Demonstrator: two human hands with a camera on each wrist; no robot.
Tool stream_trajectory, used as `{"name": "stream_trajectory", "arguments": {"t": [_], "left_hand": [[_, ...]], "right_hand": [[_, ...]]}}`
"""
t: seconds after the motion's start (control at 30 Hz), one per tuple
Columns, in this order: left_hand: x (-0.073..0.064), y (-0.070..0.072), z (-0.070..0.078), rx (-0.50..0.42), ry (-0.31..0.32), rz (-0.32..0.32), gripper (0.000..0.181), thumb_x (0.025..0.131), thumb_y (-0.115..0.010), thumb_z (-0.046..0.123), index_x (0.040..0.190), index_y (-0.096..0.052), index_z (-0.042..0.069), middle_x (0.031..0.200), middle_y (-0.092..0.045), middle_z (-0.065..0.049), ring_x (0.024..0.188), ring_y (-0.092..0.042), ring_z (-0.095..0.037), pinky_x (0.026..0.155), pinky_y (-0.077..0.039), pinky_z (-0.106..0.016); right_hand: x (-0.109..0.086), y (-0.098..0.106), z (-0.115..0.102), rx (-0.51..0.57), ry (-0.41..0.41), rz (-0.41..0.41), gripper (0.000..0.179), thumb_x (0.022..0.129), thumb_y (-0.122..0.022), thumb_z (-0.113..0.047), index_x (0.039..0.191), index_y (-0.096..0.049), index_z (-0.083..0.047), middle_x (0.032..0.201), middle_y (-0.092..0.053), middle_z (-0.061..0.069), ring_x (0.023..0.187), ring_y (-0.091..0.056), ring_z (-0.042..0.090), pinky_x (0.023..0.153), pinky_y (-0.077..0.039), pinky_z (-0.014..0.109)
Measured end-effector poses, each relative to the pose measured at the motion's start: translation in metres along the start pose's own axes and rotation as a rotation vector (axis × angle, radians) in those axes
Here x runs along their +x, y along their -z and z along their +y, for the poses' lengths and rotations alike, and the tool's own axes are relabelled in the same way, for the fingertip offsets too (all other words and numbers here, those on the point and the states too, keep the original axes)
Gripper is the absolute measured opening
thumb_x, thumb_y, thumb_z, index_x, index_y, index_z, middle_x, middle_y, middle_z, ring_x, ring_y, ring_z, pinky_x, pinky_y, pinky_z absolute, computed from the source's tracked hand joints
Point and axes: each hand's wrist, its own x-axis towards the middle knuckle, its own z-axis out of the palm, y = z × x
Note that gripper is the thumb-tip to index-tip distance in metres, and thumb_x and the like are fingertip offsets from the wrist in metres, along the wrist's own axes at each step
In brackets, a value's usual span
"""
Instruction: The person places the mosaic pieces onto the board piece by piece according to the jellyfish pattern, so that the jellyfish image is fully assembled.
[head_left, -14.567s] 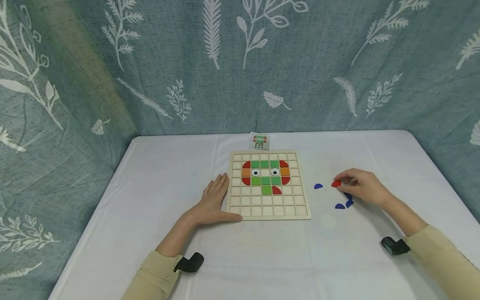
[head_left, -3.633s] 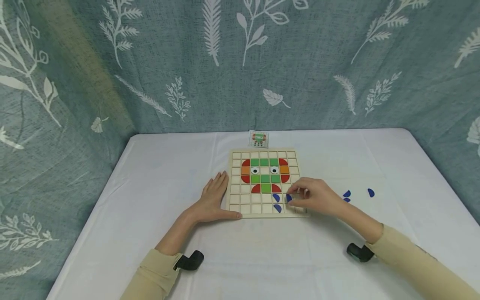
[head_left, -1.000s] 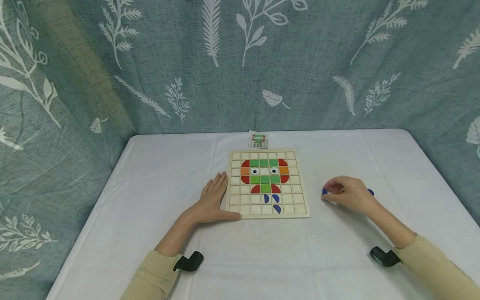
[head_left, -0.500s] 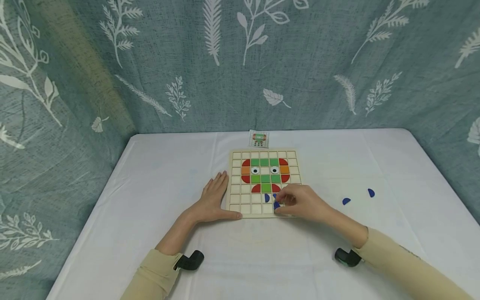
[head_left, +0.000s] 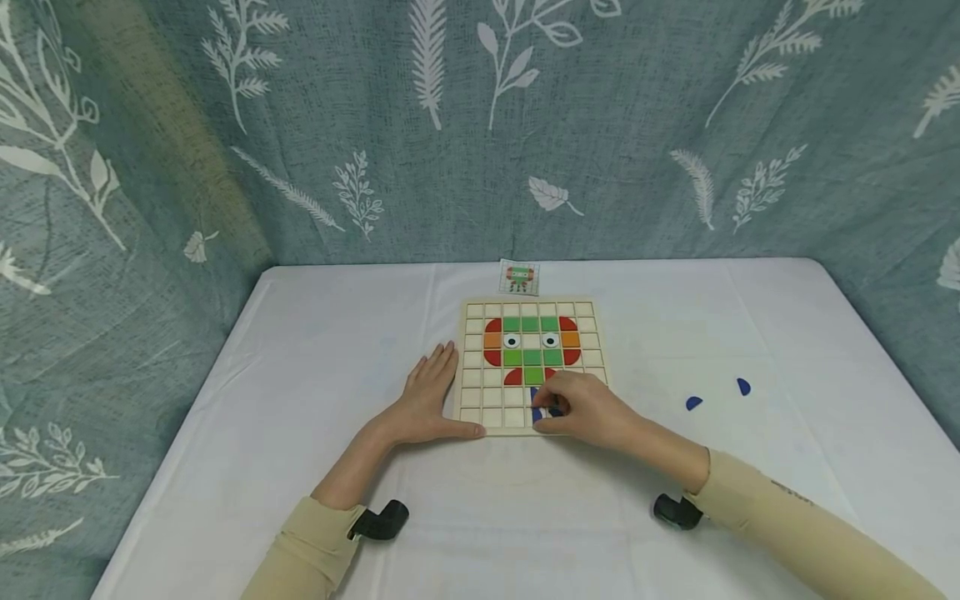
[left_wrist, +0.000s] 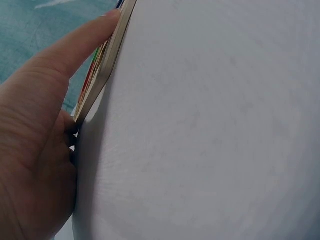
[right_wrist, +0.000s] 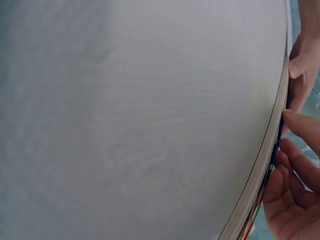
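A wooden grid board [head_left: 480, 418] lies on the white table, bearing green, red and orange tiles and two eye tiles in a face-like pattern. My left hand [head_left: 429, 408] rests at its left side, fingers straight along the edge and thumb touching the front left corner. Over the lower cells, my right hand [head_left: 592, 410] pinches a blue half-round tile [head_left: 537, 415] between thumb and fingertips. Other blue tiles lie beside and under those fingers, partly hidden. In the right wrist view, the right fingers [right_wrist: 300, 132] are at the board's edge, with blue showing beside them.
Two loose blue half-round tiles, a nearer one [head_left: 693, 403] and a farther one [head_left: 744, 387], lie on the table to the right. A small printed pattern card [head_left: 519, 277] lies behind the board. A leaf-patterned curtain [head_left: 480, 192] hangs behind the table.
Since a second ago my right hand has carried a blue tile from the right side of the table leftward onto the board's lower cells. My left hand has stayed put.
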Motion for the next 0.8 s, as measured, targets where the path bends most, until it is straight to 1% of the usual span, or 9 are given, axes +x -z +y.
{"name": "stream_trajectory", "arguments": {"t": [0.3, 0.4, 0.47, 0.53, 0.6, 0.7, 0.8], "left_hand": [[0.000, 0.000, 0.000, 0.003, -0.001, 0.000, 0.127, 0.072, -0.079, 0.055, 0.153, -0.003, -0.005, 0.162, 0.002, -0.018, 0.149, 0.007, -0.029, 0.117, 0.004, -0.049], [0.000, 0.000, 0.000, 0.008, -0.004, 0.002, 0.127, 0.072, -0.079, 0.055, 0.153, -0.003, -0.006, 0.162, 0.001, -0.019, 0.149, 0.007, -0.029, 0.117, 0.004, -0.049], [0.001, 0.000, 0.000, 0.009, -0.005, 0.002, 0.127, 0.072, -0.079, 0.055, 0.153, -0.003, -0.006, 0.162, 0.002, -0.019, 0.149, 0.007, -0.029, 0.117, 0.004, -0.049], [0.001, 0.000, 0.000, 0.008, -0.004, 0.001, 0.127, 0.072, -0.079, 0.055, 0.153, -0.003, -0.006, 0.162, 0.001, -0.019, 0.149, 0.007, -0.029, 0.117, 0.003, -0.049], [0.001, 0.000, 0.001, 0.002, -0.001, 0.000, 0.128, 0.071, -0.080, 0.055, 0.153, -0.003, -0.005, 0.162, 0.002, -0.019, 0.149, 0.007, -0.029, 0.117, 0.004, -0.049], [0.000, 0.001, 0.001, 0.000, 0.004, -0.001, 0.128, 0.071, -0.079, 0.056, 0.154, -0.003, -0.005, 0.162, 0.001, -0.019, 0.148, 0.007, -0.030, 0.117, 0.003, -0.049], [0.001, 0.000, 0.000, 0.000, 0.008, -0.002, 0.128, 0.071, -0.079, 0.057, 0.154, -0.002, -0.004, 0.162, 0.002, -0.018, 0.148, 0.008, -0.029, 0.117, 0.004, -0.049]], "right_hand": [[0.000, 0.001, -0.001, -0.001, -0.022, 0.004, 0.018, 0.081, -0.081, -0.020, 0.094, -0.071, -0.012, 0.081, -0.061, -0.007, 0.075, -0.053, 0.012, 0.063, -0.047, 0.023], [-0.004, 0.006, 0.002, -0.004, -0.046, 0.027, 0.019, 0.080, -0.082, -0.021, 0.094, -0.072, -0.013, 0.079, -0.059, -0.008, 0.073, -0.052, 0.012, 0.062, -0.046, 0.024], [-0.010, 0.014, 0.007, -0.003, -0.066, 0.046, 0.019, 0.081, -0.081, -0.021, 0.095, -0.072, -0.013, 0.080, -0.060, -0.008, 0.073, -0.052, 0.012, 0.062, -0.046, 0.024], [-0.019, 0.024, 0.015, -0.009, -0.083, 0.070, 0.017, 0.083, -0.079, -0.020, 0.097, -0.072, -0.012, 0.081, -0.060, -0.008, 0.074, -0.052, 0.011, 0.062, -0.047, 0.024], [-0.032, 0.037, 0.024, -0.028, -0.104, 0.083, 0.017, 0.085, -0.077, -0.018, 0.099, -0.072, -0.011, 0.086, -0.062, -0.007, 0.077, -0.054, 0.011, 0.065, -0.050, 0.026], [-0.054, 0.057, 0.041, -0.080, -0.134, 0.086, 0.019, 0.085, -0.077, -0.014, 0.103, -0.072, -0.009, 0.094, -0.065, -0.003, 0.085, -0.058, 0.014, 0.072, -0.053, 0.030], [-0.079, 0.076, 0.057, -0.131, -0.159, 0.077, 0.023, 0.084, -0.077, -0.009, 0.105, -0.071, -0.007, 0.102, -0.066, 0.002, 0.092, -0.060, 0.020, 0.077, -0.055, 0.035]]}}
